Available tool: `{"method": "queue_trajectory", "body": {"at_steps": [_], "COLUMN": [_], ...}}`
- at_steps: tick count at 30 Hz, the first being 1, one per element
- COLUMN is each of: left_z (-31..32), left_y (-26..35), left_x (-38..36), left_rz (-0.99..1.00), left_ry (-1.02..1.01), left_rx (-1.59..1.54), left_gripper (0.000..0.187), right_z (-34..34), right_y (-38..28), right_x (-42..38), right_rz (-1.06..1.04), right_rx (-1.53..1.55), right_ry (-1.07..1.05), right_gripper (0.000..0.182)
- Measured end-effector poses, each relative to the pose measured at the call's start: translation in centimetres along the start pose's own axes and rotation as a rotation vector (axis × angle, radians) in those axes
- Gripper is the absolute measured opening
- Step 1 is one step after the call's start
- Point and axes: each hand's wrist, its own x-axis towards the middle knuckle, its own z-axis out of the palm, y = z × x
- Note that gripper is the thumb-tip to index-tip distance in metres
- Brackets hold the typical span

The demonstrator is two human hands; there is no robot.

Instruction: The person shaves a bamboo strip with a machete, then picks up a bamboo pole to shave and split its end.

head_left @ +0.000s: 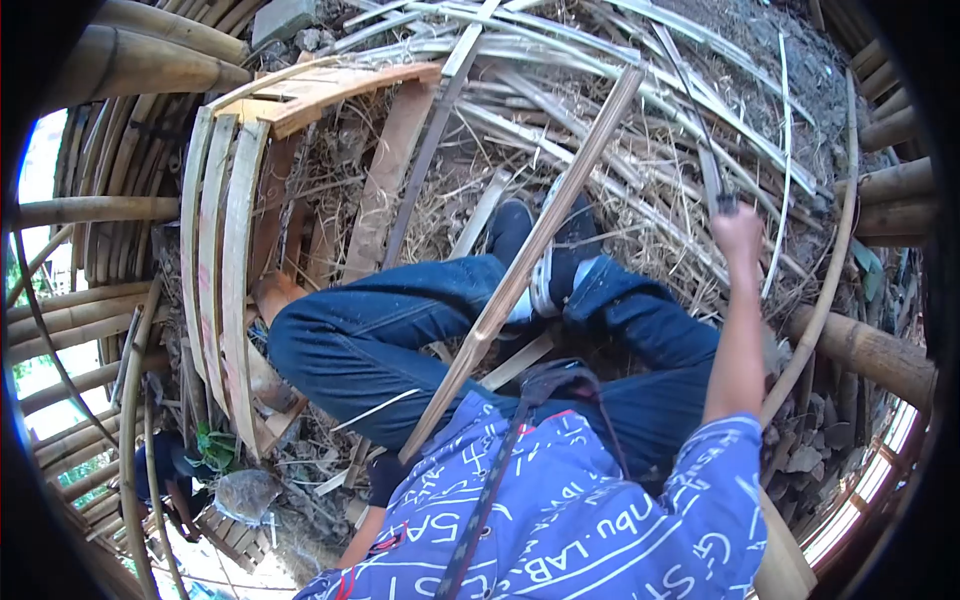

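Note:
My right hand (738,232) is closed round the handle of a long, narrow-bladed knife (710,172), held out to the right with its blade pointing away from me. A long wooden slat (535,255) slants across my lap, from the heap of strips at the far side down to my left side. At its near end is my left hand (385,478), in what looks like a dark glove; it appears closed on the slat, though my body partly hides the fingers. My legs, in blue jeans (390,300), are folded on either side of the slat.
A wooden crate-like frame (240,250) stands at the left. Many pale split strips (560,60) lie across the far ground, with dry shavings (450,150) beneath. Bamboo poles (865,355) and bamboo walls surround me. Another person (165,470) is partly visible at lower left.

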Motion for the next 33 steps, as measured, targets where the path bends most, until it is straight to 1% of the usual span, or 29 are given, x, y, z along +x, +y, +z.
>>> {"method": "queue_trajectory", "body": {"at_steps": [2,4,6,8,10,12,13,14,16,17,18,19,20,21,22,24,26,27,29,30,32,33], "left_z": [0.0,-0.1,-0.3,-0.8,-2.2,-6.5,-6.9,-7.7,-10.2,-12.1,-11.6,-10.9,-11.6,-12.9,-13.9,-15.1,-14.8,-14.3,-12.9,-12.0,-10.8,-11.3], "left_y": [-0.3,-0.3,-0.2,0.4,1.8,6.0,6.2,6.7,8.8,10.4,9.9,9.1,9.8,10.6,11.4,12.8,15.5,16.4,18.1,18.2,18.2,18.7], "left_x": [-0.1,-0.2,-0.3,-0.4,-0.7,-1.2,-1.3,-1.5,-1.9,-2.0,-2.4,-2.8,-3.2,-3.3,-2.7,-1.2,2.0,3.3,5.9,6.9,9.1,9.2], "left_rz": [0.002,0.007,0.014,0.012,0.0,-0.084,-0.139,-0.157,-0.176,-0.294,-0.305,-0.177,-0.046,-0.074,-0.077,0.193,0.485,0.489,0.432,0.45,0.362,0.406], "left_ry": [0.008,0.008,0.007,-0.004,-0.024,-0.033,-0.108,-0.101,-0.194,-0.302,-0.296,-0.071,0.15,0.08,0.082,0.356,0.585,0.587,0.25,0.26,0.096,0.117], "left_rx": [0.006,0.017,0.02,0.026,0.039,0.014,-0.001,-0.01,-0.09,-0.034,-0.041,0.057,0.157,0.152,0.151,0.145,-0.001,-0.002,0.2,0.193,0.117,-0.005], "left_gripper": [0.059,0.059,0.059,0.059,0.059,0.061,0.064,0.064,0.066,0.071,0.071,0.067,0.065,0.072,0.072,0.068,0.058,0.058,0.045,0.045,0.035,0.03], "right_z": [0.7,2.5,4.6,3.4,3.2,2.9,3.2,2.7,3.4,3.2,3.5,3.8,3.9,3.3,3.6,4.4,3.4,3.0,2.3,2.0,1.4,1.0], "right_y": [0.6,1.5,1.5,-0.8,-1.7,-2.5,-2.8,-3.9,-5.0,-6.1,-6.6,-7.1,-7.5,-8.2,-7.9,-7.5,-7.9,-7.8,-7.4,-6.9,-5.6,-4.7], "right_x": [-3.4,-6.3,-9.4,-12.7,-14.7,-16.2,-16.9,-17.9,-19.7,-20.7,-21.6,-22.3,-22.9,-23.6,-23.9,-24.3,-24.7,-24.8,-24.4,-24.5,-24.4,-24.5], "right_rz": [-0.004,0.001,0.145,0.202,0.206,0.183,0.167,0.167,0.08,0.066,0.04,0.004,-0.029,0.003,0.0,-0.109,-0.103,-0.111,-0.131,-0.103,-0.062,-0.037], "right_rx": [0.174,0.42,0.604,0.794,0.826,0.862,0.88,0.912,1.008,1.031,1.047,1.065,1.082,1.061,1.061,0.942,0.946,0.93,0.911,0.919,0.932,0.919], "right_ry": [0.016,-0.041,-0.112,-0.195,-0.209,-0.239,-0.264,-0.306,-0.379,-0.421,-0.461,-0.499,-0.537,-0.583,-0.586,-0.586,-0.584,-0.57,-0.529,-0.514,-0.465,-0.449], "right_gripper": [0.023,0.021,0.021,0.018,0.022,0.024,0.025,0.025,0.025,0.024,0.024,0.024,0.024,0.025,0.025,0.026,0.026,0.026,0.025,0.026,0.027,0.029]}}
